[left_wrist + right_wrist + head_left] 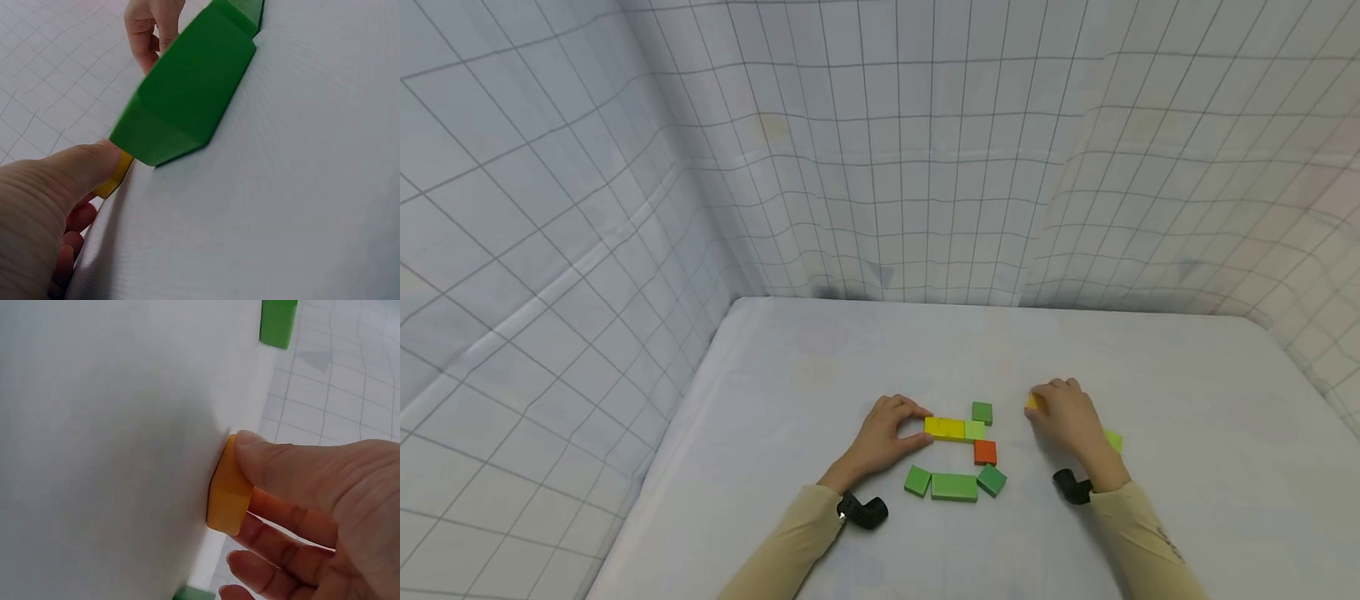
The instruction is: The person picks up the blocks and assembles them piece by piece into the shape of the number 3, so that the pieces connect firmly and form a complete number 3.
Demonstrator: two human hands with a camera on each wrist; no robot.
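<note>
My left hand [883,433] spans the left end of a short row, pinching a yellow block [932,427] between thumb and fingers. A light green block [974,430] forms the right end of this row. To the right and apart from it, my right hand [1067,417] pinches another yellow block [1036,402], which looks orange-yellow [230,494] in the right wrist view. That block is close to the white surface, and the fingers partly cover it in the head view. In the left wrist view, a large green block [187,87] hides part of the yellow block [115,178] by my thumb.
A green square [982,412] lies behind the row, an orange-red square [985,452] in front. Nearer me are a long green block [954,487] and green squares [917,481] [992,480] at its ends. A lime block [1114,440] shows behind my right wrist. Gridded cloth surrounds the table.
</note>
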